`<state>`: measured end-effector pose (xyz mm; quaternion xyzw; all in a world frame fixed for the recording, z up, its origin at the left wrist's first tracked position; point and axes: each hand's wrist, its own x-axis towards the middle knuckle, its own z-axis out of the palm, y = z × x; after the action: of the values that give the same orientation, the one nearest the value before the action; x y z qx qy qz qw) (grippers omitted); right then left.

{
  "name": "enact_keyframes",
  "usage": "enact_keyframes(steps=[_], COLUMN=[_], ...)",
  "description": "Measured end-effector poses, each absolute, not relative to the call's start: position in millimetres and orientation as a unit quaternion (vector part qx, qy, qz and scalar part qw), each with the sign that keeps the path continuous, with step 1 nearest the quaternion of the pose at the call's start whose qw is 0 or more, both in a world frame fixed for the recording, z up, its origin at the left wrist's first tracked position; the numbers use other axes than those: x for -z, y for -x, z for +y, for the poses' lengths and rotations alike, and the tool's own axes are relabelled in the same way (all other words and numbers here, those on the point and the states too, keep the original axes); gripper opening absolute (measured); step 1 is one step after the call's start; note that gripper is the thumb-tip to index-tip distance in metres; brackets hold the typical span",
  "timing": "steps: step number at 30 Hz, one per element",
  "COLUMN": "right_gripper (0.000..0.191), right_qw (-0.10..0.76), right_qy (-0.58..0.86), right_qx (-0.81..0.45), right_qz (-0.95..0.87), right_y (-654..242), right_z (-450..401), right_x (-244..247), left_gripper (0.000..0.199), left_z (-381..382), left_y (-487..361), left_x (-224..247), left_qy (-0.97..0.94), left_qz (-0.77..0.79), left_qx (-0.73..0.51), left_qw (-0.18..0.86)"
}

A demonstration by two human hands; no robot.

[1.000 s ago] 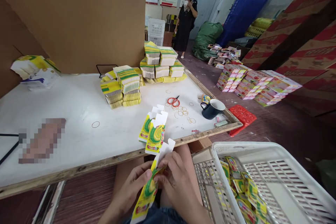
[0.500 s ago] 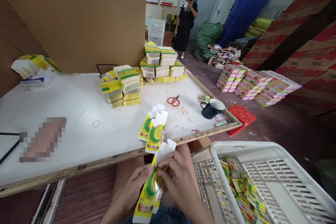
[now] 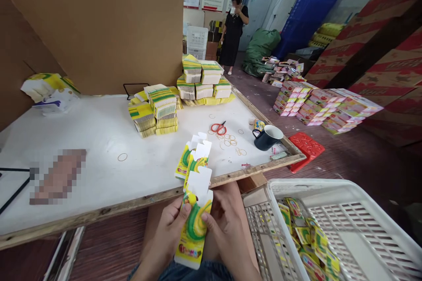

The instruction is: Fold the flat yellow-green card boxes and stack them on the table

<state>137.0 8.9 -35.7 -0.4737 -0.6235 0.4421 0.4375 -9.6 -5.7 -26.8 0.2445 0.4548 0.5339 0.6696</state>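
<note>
A flattened yellow and green carton [image 3: 194,224] with white flaps stands over my lap, held between both hands. My left hand [image 3: 173,224] pinches its left edge, thumb on the printed face. On the right edge is my right hand [image 3: 224,226], its thumb on the front and its other fingers partly hidden behind. Just beyond, a few similar cartons [image 3: 182,162] lie overlapped at the table's front edge. Bundled stacks of flat cartons [image 3: 166,107] sit farther back on the white table [image 3: 95,184].
Red scissors [image 3: 219,128], rubber bands and a dark mug [image 3: 267,137] are on the table's right part. A white basket [image 3: 343,184] with yellow packs stands at right. Pink boxes [image 3: 316,103] are stacked on the floor. A person [image 3: 233,30] in black stands at the back.
The carton has turned more upright, with its printed face and white flap now more fully in view. My right hand has shifted from across its face to its right edge.
</note>
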Motion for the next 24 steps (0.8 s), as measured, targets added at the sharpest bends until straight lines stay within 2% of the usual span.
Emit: enact_keyframes(steps=[2, 4, 7, 12, 14, 19, 24], right_gripper=[0.013, 0.023, 0.024, 0.022, 0.019, 0.017, 0.032], right_qw=[0.411, 0.407, 0.417, 0.409, 0.407, 0.422, 0.460], right_qy=[0.470, 0.481, 0.498, 0.491, 0.467, 0.445, 0.439], right_qx=[-0.467, -0.468, -0.469, -0.507, -0.538, -0.567, -0.550], right_qz=[-0.626, -0.619, -0.599, -0.579, -0.571, -0.550, -0.542], right_y=[-135.3, -135.4, -138.4, -141.8, -141.1, -139.2, -144.2], right_z=[5.9, 5.1, 8.6, 14.7, 14.7, 14.0, 14.3], right_x=[39.7, 41.2, 40.8, 41.2, 42.9, 46.5, 44.7], left_gripper=[0.039, 0.045, 0.052, 0.039, 0.039, 0.066, 0.077], left_z=[-4.7, -4.0, -3.8, -4.3, -4.2, -4.2, -6.0], left_y=[6.7, 4.4, 4.7, 11.6, 12.6, 10.8, 14.9], left_x=[28.8, 31.5, 36.6, 44.7, 46.5, 45.1, 41.2], left_qy=[-0.263, -0.273, -0.307, -0.383, -0.380, -0.370, -0.403], left_qz=[0.461, 0.462, 0.462, 0.484, 0.490, 0.494, 0.473], left_qx=[-0.543, -0.548, -0.534, -0.507, -0.507, -0.519, -0.501], left_qw=[0.651, 0.641, 0.638, 0.602, 0.598, 0.592, 0.603])
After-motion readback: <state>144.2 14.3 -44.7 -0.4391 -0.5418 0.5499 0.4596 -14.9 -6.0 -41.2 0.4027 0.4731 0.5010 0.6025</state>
